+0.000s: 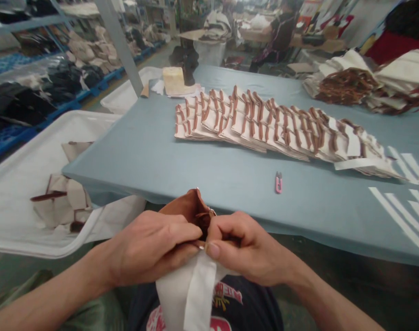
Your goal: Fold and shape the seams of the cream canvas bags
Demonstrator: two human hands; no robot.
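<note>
While both hands meet at the mouth of a brown-lined cream bag (173, 294), the left grip (150, 243) pinches its rim and the right grip (245, 246) pinches it just beside; neither is released. The bag hangs below them before a dark shirt (264, 303), a white strip (199, 294) down its front. I judge this piece unfinished (the detail between the fingertips is too small to tell).

Left of the left grip, a white tub (74, 246) holds loose similar pieces (62, 202), perhaps done ones, though that is uncertain. Just beyond both grips runs the near edge of the tabletop (161, 170), with a bare stretch behind it, broken by pink snips (278, 183) ahead and right of the right grip. Farther right lie loose white strips (402, 220), apparently unused.

Past that open room, a long overlapping row of brown-edged cloth pieces (250, 124) probably makes up much of what is left. Farther from the grips, a yellow block (173, 80) ahead-left and folded cloth stacks (347, 80) far right narrow the space.
</note>
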